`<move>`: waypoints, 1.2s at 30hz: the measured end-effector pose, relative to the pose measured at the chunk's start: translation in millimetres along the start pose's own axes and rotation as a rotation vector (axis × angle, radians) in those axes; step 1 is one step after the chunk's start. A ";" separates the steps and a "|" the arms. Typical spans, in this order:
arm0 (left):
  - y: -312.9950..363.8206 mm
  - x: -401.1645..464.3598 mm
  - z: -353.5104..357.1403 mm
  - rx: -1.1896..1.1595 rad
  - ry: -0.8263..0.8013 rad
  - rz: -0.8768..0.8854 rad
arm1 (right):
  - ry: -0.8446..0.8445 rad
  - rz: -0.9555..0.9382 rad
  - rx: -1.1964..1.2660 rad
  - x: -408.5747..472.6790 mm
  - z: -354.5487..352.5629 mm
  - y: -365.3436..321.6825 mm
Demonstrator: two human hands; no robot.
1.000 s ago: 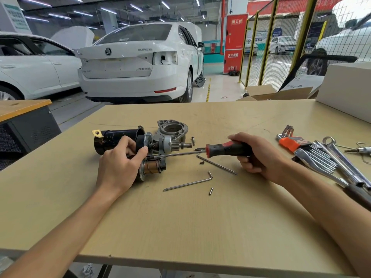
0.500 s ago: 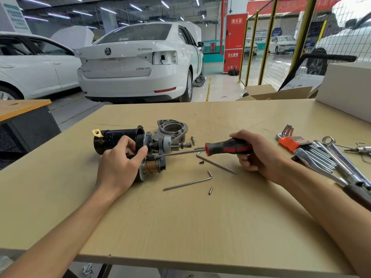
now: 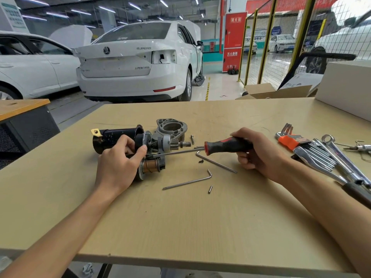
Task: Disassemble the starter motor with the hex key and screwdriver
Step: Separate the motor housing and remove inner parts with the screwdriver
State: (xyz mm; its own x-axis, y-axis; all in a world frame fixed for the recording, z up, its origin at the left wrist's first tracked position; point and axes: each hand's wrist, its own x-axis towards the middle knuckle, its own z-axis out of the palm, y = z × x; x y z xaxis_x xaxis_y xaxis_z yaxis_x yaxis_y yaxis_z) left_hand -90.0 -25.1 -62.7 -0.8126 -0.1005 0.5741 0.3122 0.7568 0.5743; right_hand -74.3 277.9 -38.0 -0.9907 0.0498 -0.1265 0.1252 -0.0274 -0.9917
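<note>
Steadying the starter motor (image 3: pixel 128 141) left of frame centre with our curled left hand (image 3: pixel 118 163), we are gripping the screwdriver (image 3: pixel 226 146) in our right hand (image 3: pixel 259 153), its shaft lying level, tip leftward at the motor.

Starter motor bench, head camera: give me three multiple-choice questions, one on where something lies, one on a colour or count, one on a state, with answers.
1. Where does the orange hex key set lie?
A. right of the right hand
B. left of the starter motor
C. on the floor

2. How many loose hex keys lie between the hands?
A. none
B. two
C. five

3. What is the right hand doing?
A. resting flat
B. gripping the screwdriver
C. lifting a wrench

Answers:
A, it sits by the wrenches.
B, hex key and hex key.
B, fingers wrap the screwdriver, its tip at the starter motor held by the left hand.
</note>
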 end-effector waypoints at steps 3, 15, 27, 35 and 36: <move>-1.3 0.0 0.2 0.015 0.002 0.013 | -0.055 -0.019 0.093 -0.5 -0.5 -1.6; 4.5 -1.9 -2.6 -0.024 -0.022 -0.041 | -0.045 0.010 0.110 -1.4 0.5 -2.3; 5.6 -2.3 -3.0 -0.016 -0.021 -0.033 | -0.047 -0.041 0.211 1.1 0.6 1.9; 6.2 -1.8 -2.5 -0.016 -0.017 -0.054 | -0.002 0.016 0.070 1.9 2.6 2.4; 6.1 -1.8 -2.6 -0.017 -0.017 -0.055 | 0.020 0.026 0.016 1.6 2.4 3.3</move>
State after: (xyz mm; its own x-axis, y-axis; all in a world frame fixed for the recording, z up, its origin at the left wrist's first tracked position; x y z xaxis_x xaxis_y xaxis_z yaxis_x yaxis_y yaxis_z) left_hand -85.3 -22.0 -58.7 -0.8369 -0.1303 0.5316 0.2751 0.7396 0.6143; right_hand -75.6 275.4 -41.4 -0.9859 0.0692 -0.1526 0.1497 -0.0451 -0.9877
